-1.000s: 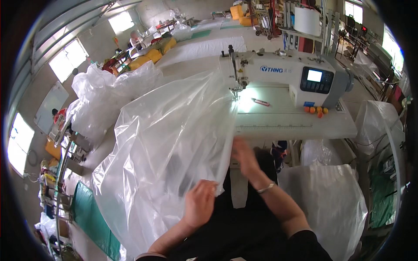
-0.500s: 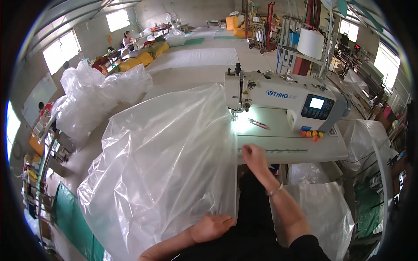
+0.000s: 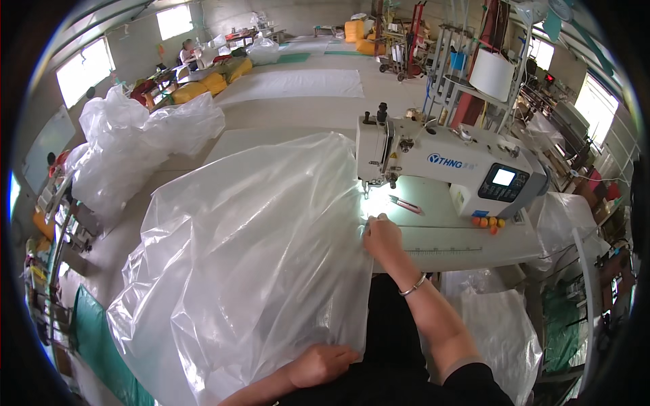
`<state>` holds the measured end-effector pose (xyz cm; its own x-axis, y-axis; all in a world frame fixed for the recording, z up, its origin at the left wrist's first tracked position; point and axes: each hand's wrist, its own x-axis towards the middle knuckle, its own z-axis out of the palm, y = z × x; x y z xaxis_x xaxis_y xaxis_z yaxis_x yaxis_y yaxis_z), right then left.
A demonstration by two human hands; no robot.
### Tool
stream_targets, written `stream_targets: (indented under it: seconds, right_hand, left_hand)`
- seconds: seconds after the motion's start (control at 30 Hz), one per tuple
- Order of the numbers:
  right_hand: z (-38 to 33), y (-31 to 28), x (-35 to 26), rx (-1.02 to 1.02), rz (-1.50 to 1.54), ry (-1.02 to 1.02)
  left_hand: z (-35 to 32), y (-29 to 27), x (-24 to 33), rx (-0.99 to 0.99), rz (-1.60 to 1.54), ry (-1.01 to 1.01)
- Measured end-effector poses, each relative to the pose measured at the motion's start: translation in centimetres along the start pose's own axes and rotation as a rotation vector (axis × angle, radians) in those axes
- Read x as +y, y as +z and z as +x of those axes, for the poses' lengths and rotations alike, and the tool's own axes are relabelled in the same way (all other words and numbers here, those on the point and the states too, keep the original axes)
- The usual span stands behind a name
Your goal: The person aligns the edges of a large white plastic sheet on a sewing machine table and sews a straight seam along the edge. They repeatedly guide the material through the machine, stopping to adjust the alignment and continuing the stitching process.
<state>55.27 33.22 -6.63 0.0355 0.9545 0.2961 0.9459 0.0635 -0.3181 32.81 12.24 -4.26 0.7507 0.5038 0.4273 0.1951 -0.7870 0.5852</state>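
Note:
A large sheet of clear plastic film (image 3: 250,250) spreads over the table, its right edge running from under the sewing machine's needle area down toward my body. My left hand (image 3: 321,365) is closed on that edge near its lower end. Farther up, just in front of the needle, my right hand (image 3: 382,240) pinches the same edge; its fingertips are partly hidden. The white sewing machine (image 3: 440,157) stands to the right of the film with its lamp lit. A small red-handled cutter (image 3: 406,205) lies on the machine bed, beyond my right hand.
Several small orange balls (image 3: 489,222) sit below the machine's screen. A white thread cone (image 3: 492,74) stands behind it. Bunched plastic film (image 3: 128,149) is heaped at the left, and more film (image 3: 497,338) hangs at the lower right. A person (image 3: 189,55) sits far back.
My right hand has moved up and left, from beside the film onto its edge near the needle. My left hand keeps its hold. The view has shifted slightly.

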Motion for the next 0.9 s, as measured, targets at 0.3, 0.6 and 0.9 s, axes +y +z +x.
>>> stream_targets:
  seconds: [0.3, 0.6, 0.9]
  right_hand:
    - [2.3, 0.4, 1.1, -0.075, 0.042, -0.085]
    - [3.8, 0.9, 1.8, -0.079, 0.076, -0.049]
    - [4.2, 0.7, 1.1, -0.034, 0.026, -0.012]
  left_hand:
    - [1.4, -0.7, -4.2, 0.034, 0.062, -0.007]
    - [4.7, -1.2, -7.2, 0.168, 0.123, -0.054]
    - [8.2, -0.1, -7.7, 0.254, 0.044, -0.241]
